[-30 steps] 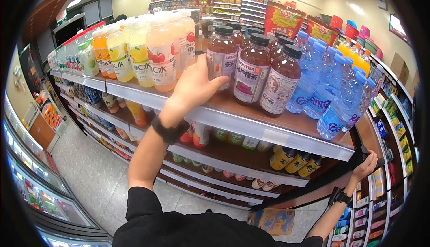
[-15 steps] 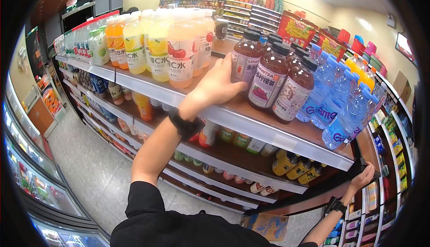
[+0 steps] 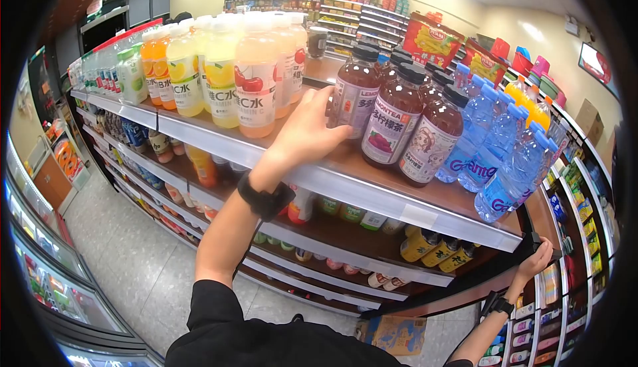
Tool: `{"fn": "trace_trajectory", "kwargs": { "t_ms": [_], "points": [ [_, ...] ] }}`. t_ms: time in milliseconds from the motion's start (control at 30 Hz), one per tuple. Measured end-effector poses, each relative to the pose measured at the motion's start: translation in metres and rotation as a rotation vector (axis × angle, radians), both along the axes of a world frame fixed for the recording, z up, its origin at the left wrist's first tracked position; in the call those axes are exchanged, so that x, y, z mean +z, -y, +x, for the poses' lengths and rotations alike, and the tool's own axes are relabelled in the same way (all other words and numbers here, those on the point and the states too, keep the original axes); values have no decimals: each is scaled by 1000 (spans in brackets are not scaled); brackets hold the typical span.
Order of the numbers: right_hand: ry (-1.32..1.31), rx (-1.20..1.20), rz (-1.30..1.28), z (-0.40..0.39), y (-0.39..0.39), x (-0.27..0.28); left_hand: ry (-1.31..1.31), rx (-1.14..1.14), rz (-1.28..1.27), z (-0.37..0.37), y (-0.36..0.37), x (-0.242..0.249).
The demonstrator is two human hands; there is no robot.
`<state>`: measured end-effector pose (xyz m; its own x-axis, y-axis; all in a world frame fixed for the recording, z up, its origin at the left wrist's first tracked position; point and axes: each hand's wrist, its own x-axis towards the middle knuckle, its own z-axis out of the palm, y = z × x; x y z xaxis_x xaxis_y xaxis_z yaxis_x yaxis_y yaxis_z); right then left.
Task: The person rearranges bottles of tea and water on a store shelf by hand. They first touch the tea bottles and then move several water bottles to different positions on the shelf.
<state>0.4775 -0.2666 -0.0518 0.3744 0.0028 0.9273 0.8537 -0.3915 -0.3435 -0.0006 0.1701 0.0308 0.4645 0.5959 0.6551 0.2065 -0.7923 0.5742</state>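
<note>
Over the top shelf (image 3: 312, 167), my left hand (image 3: 311, 127) reaches up with its thumb and fingers apart, beside the leftmost dark lemon tea bottle (image 3: 354, 94). Whether it still touches that bottle is hard to tell. More lemon tea bottles (image 3: 392, 118) stand upright to the right. Left of the hand are pink cherry vitamin bottles (image 3: 256, 78) and yellow ones (image 3: 220, 74). My right hand (image 3: 537, 258) is at the shelf's right corner, its fingers curled round a small dark object (image 3: 535, 239).
Blue-capped water bottles (image 3: 495, 161) fill the shelf's right end, with orange bottles (image 3: 531, 104) behind. Lower shelves hold yellow bottles (image 3: 419, 246). A glass-fronted cooler (image 3: 60, 287) runs along the left. A cardboard box (image 3: 395, 335) lies on the floor.
My left hand's fingers have opened and drawn slightly left from the leftmost tea bottle, which stands more upright. The view has shifted a little. My right hand keeps its place at the corner.
</note>
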Motion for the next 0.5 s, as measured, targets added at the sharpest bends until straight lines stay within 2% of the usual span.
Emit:
{"fn": "trace_trajectory", "kwargs": {
  "t_ms": [500],
  "points": [
    [-34, 58, 57, -3, -4, 0, -11, 102, 66, 8, 16, 7]
  ]
}}
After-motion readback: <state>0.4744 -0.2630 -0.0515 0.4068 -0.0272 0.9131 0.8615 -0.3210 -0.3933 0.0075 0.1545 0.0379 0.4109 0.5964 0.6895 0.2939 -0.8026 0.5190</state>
